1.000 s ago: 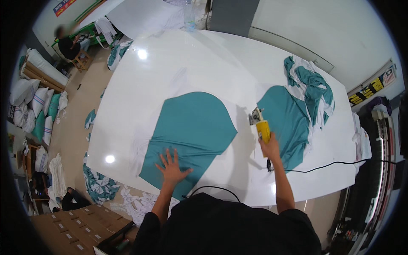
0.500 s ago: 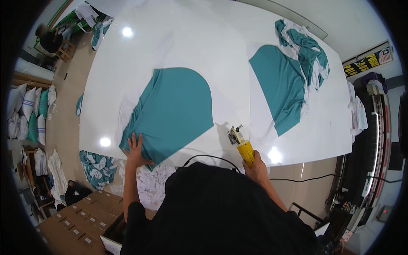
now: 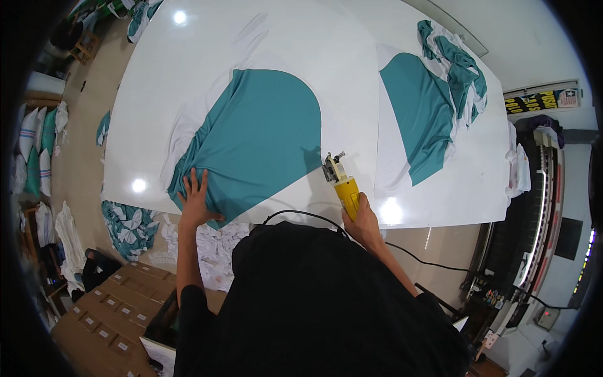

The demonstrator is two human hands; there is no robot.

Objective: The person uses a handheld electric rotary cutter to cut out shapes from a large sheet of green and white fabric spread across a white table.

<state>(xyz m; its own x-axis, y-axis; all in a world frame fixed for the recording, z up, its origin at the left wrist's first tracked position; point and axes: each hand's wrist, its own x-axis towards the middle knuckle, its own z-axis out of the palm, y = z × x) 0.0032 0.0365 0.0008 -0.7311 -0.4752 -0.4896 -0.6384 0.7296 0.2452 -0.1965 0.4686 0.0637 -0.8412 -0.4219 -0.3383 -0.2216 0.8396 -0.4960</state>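
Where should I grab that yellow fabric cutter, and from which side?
Grip the yellow cutter by its long handle, coming from the near table edge, as the right hand does. The handle points toward the person; the metal blade head faces away, at the teal fabric.

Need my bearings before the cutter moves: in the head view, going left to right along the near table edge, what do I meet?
Left hand flat on the teal fabric → yellow cutter → right hand gripping it → second teal piece.
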